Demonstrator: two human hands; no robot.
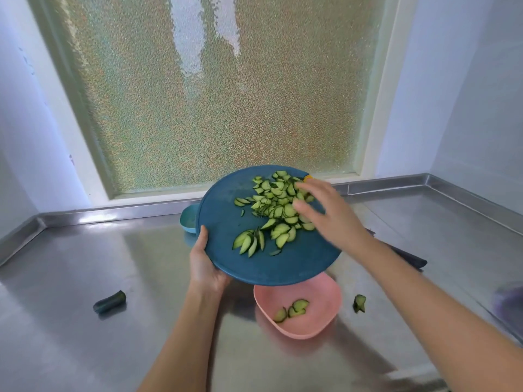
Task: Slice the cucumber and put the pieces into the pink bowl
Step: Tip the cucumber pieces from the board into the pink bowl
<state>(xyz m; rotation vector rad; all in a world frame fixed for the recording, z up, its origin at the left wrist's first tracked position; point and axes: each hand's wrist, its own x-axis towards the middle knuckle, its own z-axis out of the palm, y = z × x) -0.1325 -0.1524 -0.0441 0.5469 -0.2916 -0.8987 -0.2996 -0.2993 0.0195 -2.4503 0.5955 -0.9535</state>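
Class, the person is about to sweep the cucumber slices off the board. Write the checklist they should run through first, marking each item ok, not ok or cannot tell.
1. Left hand grips the blue board at its edge: ok.
2. Board's lower rim hangs over the pink bowl: ok.
3. Right hand has open fingers on the slices: ok.
4. Bowl has room, with only a few pieces inside: ok.
5. Bowl sits steady on the steel counter: cannot tell.
6. Knife lies behind the right forearm, away from the fingers: ok.
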